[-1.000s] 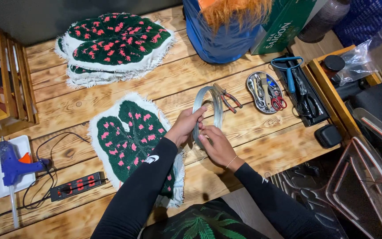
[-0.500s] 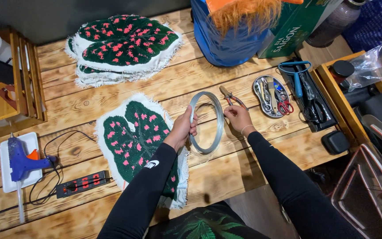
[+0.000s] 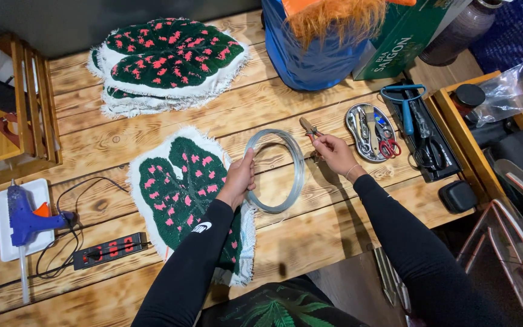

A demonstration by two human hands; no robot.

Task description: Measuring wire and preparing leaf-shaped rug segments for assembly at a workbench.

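Wire coil [image 3: 275, 170] between left hand's [image 3: 239, 179] fingers [image 3: 249, 162].

Both black-sleeved arms reach forward, the left hand [image 3: 237, 180] curled shut with thumb up, the right hand [image 3: 333, 153] farther right, fingers pinched closed.

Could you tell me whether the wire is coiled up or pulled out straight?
Coiled: the wire coil forms a round hoop of several loops, gripped by the left hand.

A plank table [image 3: 152, 130] fills the frame, carrying 1 leaf-shaped rug [image 3: 183, 194] at centre, stacked rugs [image 3: 167, 60] upper left, a power strip [image 3: 109, 250] lower left, a tool tray [image 3: 370, 124] right.
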